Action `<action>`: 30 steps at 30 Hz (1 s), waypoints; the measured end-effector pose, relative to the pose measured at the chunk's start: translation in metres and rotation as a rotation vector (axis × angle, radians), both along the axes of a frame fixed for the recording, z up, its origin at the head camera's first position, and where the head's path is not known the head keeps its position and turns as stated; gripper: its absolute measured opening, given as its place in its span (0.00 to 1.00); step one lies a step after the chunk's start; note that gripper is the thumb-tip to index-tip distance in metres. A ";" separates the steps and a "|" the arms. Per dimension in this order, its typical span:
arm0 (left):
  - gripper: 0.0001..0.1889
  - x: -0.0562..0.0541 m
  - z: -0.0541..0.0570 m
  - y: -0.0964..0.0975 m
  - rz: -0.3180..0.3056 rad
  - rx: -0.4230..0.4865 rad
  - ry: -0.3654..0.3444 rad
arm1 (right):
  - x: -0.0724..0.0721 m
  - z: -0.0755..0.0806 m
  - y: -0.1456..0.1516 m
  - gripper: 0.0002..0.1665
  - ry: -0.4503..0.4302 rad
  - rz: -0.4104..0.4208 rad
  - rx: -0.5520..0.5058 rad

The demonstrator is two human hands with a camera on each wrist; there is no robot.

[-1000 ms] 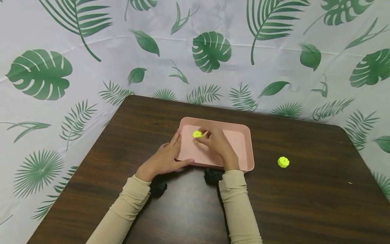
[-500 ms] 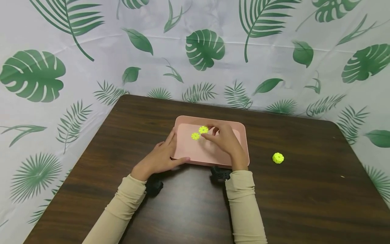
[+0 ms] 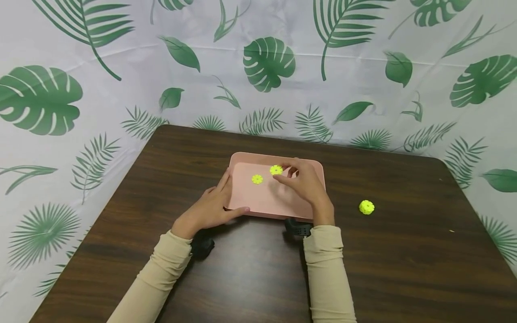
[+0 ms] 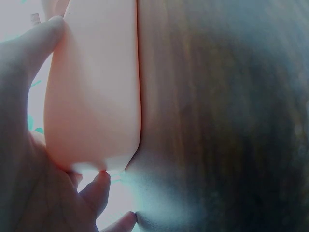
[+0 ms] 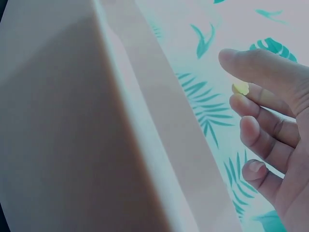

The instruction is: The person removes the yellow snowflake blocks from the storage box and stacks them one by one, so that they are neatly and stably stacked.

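Note:
A pink shallow tray (image 3: 262, 202) lies on the dark wooden table. My left hand (image 3: 210, 206) rests at its left near corner, fingers stretched along the left side and thumb on the front edge; in the left wrist view the thumb (image 4: 46, 36) lies at the rim. My right hand (image 3: 304, 181) pinches a bright yellow flower-shaped piece (image 3: 276, 170) between thumb and forefinger, over the tray. In the right wrist view this piece (image 5: 240, 88) shows partly at the fingertips. A second yellow flower-shaped piece (image 3: 257, 179) lies flat inside the tray, left of the held one.
A small stack of similar yellow pieces (image 3: 366, 207) sits on the table (image 3: 404, 260) right of the tray. A leaf-printed white cloth (image 3: 218, 72) hangs behind the table. Black devices (image 3: 202, 248) are strapped at both wrists.
One yellow piece now lies in the tray, where the right hand was before. The right hand has moved rightward, pinching another piece. The left hand stays at the tray's corner.

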State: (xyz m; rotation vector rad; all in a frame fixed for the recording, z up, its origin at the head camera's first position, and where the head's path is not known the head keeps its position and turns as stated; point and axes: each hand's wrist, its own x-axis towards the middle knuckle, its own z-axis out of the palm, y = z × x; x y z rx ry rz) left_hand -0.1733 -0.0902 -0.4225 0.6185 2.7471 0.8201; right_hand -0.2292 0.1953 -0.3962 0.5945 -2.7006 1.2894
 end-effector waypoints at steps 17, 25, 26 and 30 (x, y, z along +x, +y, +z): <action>0.60 -0.001 -0.002 -0.001 -0.005 0.030 0.005 | 0.010 0.003 0.038 0.22 -0.023 -0.077 -0.024; 0.59 0.000 -0.002 -0.001 -0.004 0.029 -0.005 | 0.015 0.002 0.057 0.21 -0.031 -0.141 -0.004; 0.59 -0.001 -0.002 -0.001 -0.003 0.029 -0.003 | 0.016 0.002 0.060 0.22 -0.031 -0.150 -0.004; 0.59 -0.002 -0.002 0.000 -0.009 0.025 0.006 | 0.019 0.003 0.073 0.22 -0.027 -0.191 -0.016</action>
